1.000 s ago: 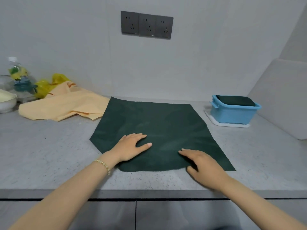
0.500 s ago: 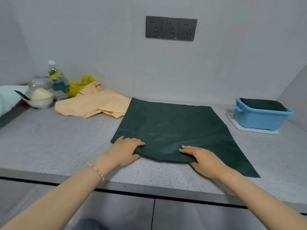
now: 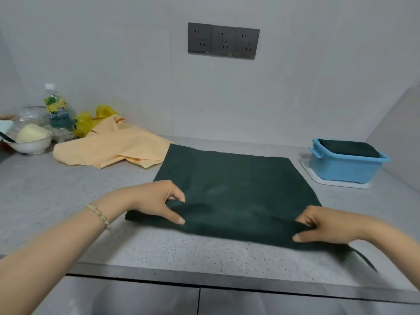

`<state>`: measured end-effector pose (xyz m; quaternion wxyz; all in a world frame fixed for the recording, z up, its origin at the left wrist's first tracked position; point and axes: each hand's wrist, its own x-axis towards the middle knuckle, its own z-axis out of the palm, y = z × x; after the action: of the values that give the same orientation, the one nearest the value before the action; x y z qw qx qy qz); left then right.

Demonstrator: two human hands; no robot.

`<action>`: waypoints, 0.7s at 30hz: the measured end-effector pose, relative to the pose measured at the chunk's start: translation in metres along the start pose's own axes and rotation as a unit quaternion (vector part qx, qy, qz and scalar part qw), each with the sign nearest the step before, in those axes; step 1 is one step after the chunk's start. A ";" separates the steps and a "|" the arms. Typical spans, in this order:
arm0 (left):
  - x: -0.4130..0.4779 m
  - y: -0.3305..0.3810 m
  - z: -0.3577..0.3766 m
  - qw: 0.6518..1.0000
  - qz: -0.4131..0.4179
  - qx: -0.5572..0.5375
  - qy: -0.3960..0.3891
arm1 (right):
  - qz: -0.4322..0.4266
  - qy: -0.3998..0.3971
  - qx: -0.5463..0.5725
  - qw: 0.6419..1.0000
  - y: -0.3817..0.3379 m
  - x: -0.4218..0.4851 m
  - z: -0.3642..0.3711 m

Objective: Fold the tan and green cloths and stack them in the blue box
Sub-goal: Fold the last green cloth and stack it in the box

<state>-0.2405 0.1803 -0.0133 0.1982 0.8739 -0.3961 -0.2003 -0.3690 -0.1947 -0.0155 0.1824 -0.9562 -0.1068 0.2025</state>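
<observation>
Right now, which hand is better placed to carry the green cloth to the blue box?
Probably the right hand: it pinches the green cloth on the blue box's side; the left hand pinches nearer the tan cloth.

Bench (image 3: 68, 196): grey speckled stone, running under and out to both sides of the left hand (image 3: 154, 201) and right hand (image 3: 327, 223).

Far beyond the left hand, back-left corner, I see a white bowl (image 3: 29, 145) holding a pale yellow mound. Just right of it stands a clear bottle (image 3: 56, 110), white cap, upright. A yellow plastic bag (image 3: 91, 119) sits beside the bottle.

On the wall above and beyond both hands: three dark sockets (image 3: 223, 40) in a row.

Beyond the right hand: flat white tray (image 3: 341, 183).

Below the hands: grey cabinet fronts (image 3: 136, 296).
</observation>
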 end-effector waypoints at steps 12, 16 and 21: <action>0.057 -0.035 -0.022 0.996 -0.030 0.013 0.083 | 0.047 0.093 -0.041 0.994 0.031 0.047 -0.052; 0.087 -0.062 -0.012 0.988 -0.066 0.042 0.137 | 0.104 0.123 -0.058 0.985 0.050 0.079 -0.039; 0.103 -0.078 0.001 0.975 -0.079 -0.011 0.206 | 0.115 0.200 0.029 0.973 0.059 0.098 -0.021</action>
<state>-0.1310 0.1482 -0.0731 0.2684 0.9228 -0.2742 -0.0353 -0.2649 -0.2280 -0.0549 0.2031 -0.9775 0.0487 0.0295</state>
